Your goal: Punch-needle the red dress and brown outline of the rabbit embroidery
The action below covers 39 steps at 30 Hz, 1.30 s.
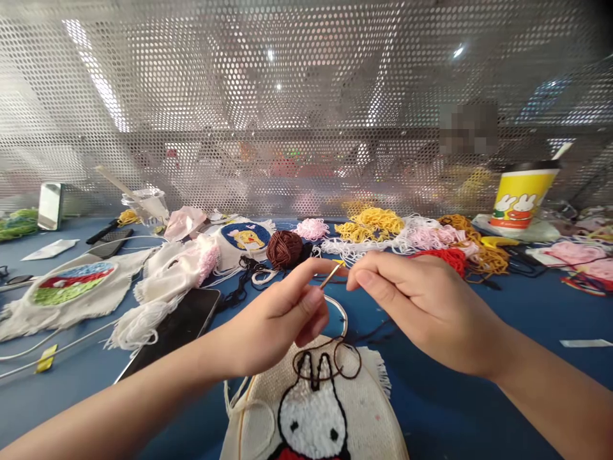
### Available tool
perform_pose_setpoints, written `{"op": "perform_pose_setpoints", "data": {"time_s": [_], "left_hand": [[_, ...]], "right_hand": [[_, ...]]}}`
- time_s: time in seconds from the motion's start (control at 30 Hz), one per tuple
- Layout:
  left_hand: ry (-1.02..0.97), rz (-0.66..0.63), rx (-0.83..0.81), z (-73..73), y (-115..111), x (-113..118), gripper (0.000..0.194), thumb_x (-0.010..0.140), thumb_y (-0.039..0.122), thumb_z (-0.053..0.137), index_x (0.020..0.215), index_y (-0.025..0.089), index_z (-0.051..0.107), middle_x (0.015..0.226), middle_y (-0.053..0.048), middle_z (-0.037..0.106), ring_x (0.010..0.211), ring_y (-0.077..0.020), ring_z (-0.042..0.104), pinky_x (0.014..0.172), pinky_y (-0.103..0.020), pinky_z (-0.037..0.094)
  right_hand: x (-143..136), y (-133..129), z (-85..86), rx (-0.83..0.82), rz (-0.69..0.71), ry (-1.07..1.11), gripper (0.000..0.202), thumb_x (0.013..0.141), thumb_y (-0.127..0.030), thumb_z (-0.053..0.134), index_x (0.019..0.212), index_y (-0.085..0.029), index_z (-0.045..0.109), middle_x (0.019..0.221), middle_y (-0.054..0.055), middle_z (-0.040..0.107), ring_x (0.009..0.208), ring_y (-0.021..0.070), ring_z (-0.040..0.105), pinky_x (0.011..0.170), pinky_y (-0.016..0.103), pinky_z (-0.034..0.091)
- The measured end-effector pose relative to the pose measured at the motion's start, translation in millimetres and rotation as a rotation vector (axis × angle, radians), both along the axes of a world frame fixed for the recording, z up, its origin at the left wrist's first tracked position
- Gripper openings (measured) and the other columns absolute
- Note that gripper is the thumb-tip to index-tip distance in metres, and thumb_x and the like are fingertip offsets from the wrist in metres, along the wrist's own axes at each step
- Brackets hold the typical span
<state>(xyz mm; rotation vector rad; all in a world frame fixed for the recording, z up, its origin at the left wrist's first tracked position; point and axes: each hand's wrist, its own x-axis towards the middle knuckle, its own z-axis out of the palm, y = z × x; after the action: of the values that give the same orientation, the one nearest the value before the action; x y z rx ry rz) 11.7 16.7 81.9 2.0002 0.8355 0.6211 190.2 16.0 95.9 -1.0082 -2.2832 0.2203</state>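
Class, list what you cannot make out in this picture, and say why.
All in the head view:
- Rabbit embroidery: lower part cut off by the bottom edge.
- Slim metal tool: lower end hidden by the left hand.
- Anything pinched in the right hand: hidden by its fingers or too small.
- Yellow cup: contents hidden by its wall and dark lid.

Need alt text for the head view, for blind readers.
The left hand holds a slim metallic tool beside the right hand, above cream fabric stitched with a white rabbit. Brown yarn crosses it; a rabbit-print cup stands on the blue table.
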Motion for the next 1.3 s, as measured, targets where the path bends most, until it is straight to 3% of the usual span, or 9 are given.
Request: {"op": "perform_pose_setpoints", "data": {"time_s": [0.47,0.63,0.77,0.9,1.03,1.13,1.3], "left_hand": [[-0.113,-0.015,-0.154,-2.7,1.2,1.7,0.026,0.086,0.027,0.021,0.11,0.026,0.033,0.056,0.005,0.035,0.048,-0.0073,0.038,0.037,-0.014,0.034],[-0.109,-0.007,-0.146,-1.9,0.8,1.8,0.025,0.086,0.028,0.022,0.108,0.026,0.034,0.055,0.005,0.034,0.048,-0.008,0.036,0.038,-0.015,0.032],[0.005,0.027,-0.004,-0.2,1.4,0.1,0.027,0.086,0.029,0.021,0.109,0.025,0.035,0.054,0.006,0.035,0.048,-0.009,0.037,0.043,-0.018,0.035],[0.161,0.045,0.281,2.6,3.9,-3.0,0.029,0.085,0.02,0.024,0.111,0.022,0.037,0.056,0.005,0.041,0.052,-0.009,0.043,0.048,-0.018,0.037],[0.301,0.012,0.563,6.7,5.8,-6.8,0.033,0.083,0.012,0.029,0.114,0.02,0.037,0.074,0.001,0.054,0.063,-0.0097,0.05,0.053,-0.018,0.038],[0.395,-0.012,0.679,9.5,5.7,-9.8,0.039,0.08,0.006,0.031,0.115,0.021,0.036,0.087,-0.003,0.058,0.07,-0.0112,0.053,0.058,-0.019,0.04],[0.63,-0.017,0.857,11.5,5.4,-13.9,0.049,0.076,0.002,0.031,0.119,0.024,0.032,0.073,-0.001,0.055,0.054,-0.0115,0.05,0.048,-0.021,0.036]], "right_hand": [[-2.6,-1.0,2.6,0.044,0.0,0.005,0.021,0.083,-0.013,0.035,0.066,-0.014,0.049,0.044,-0.007,0.032,0.038,0.0036,0.028,0.038,0.016,0.026],[-3.4,-1.6,1.4,0.052,-0.008,0.0,0.022,0.083,-0.013,0.035,0.065,-0.014,0.048,0.045,-0.007,0.032,0.039,0.0034,0.029,0.039,0.016,0.027],[-4.4,-1.6,1.4,0.055,-0.028,-0.017,0.022,0.082,-0.014,0.036,0.065,-0.014,0.049,0.044,-0.008,0.029,0.039,0.0037,0.028,0.039,0.017,0.026],[-1.2,-3.5,4.6,0.025,-0.024,-0.057,0.022,0.082,-0.015,0.035,0.065,-0.015,0.049,0.044,-0.007,0.03,0.039,0.0043,0.027,0.039,0.018,0.025],[4.6,-5.2,9.7,-0.024,0.007,-0.147,0.024,0.083,-0.017,0.034,0.06,-0.016,0.044,0.046,-0.005,0.035,0.043,0.0051,0.032,0.042,0.019,0.026],[7.4,-5.6,11.9,-0.046,0.018,-0.197,0.027,0.083,-0.018,0.034,0.056,-0.016,0.039,0.045,-0.006,0.033,0.042,0.0049,0.03,0.042,0.02,0.025],[8.9,-6.8,11.2,-0.111,0.025,-0.253,0.029,0.083,-0.019,0.035,0.054,-0.016,0.032,0.045,-0.006,0.032,0.041,0.0043,0.028,0.042,0.02,0.022]]}}
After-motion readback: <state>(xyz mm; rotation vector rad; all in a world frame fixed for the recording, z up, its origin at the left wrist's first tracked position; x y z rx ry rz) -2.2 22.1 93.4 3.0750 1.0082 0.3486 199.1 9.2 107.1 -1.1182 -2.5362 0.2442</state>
